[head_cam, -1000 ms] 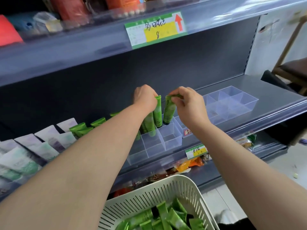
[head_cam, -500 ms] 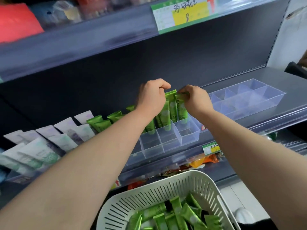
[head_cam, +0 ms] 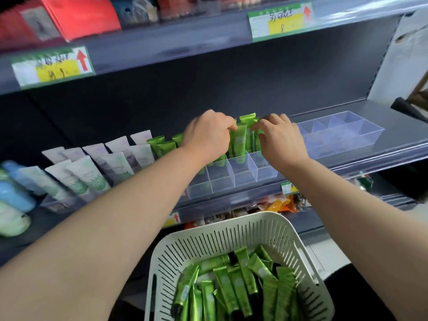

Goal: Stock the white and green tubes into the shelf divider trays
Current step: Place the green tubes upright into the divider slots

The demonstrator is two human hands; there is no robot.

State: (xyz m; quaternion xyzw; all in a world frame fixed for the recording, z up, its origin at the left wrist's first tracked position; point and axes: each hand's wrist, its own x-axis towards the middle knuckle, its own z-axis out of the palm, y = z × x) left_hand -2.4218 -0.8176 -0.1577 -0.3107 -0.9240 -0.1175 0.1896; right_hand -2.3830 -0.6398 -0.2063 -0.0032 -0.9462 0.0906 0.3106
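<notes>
Several green tubes (head_cam: 240, 140) stand upright in the back compartments of a clear divider tray (head_cam: 234, 177) on the middle shelf. My left hand (head_cam: 208, 135) grips the tubes from the left with curled fingers. On their right side, my right hand (head_cam: 280, 140) pinches the top of one green tube. To the left stand more green tubes (head_cam: 162, 145), and beyond them white tubes (head_cam: 111, 163) lean in rows. A white slotted basket (head_cam: 222, 237) below holds several loose green tubes (head_cam: 231, 288).
A second clear divider tray (head_cam: 340, 135) sits empty at the right of the shelf. Blue and pale green bottles (head_cam: 14, 195) stand at far left. The upper shelf edge carries price labels (head_cam: 280, 20). Snack packets (head_cam: 284, 203) lie on the shelf below.
Both hands have settled the green tubes lower and further back into the tray's rear compartments. The view has shifted left, bringing more white tubes and bottles into sight.
</notes>
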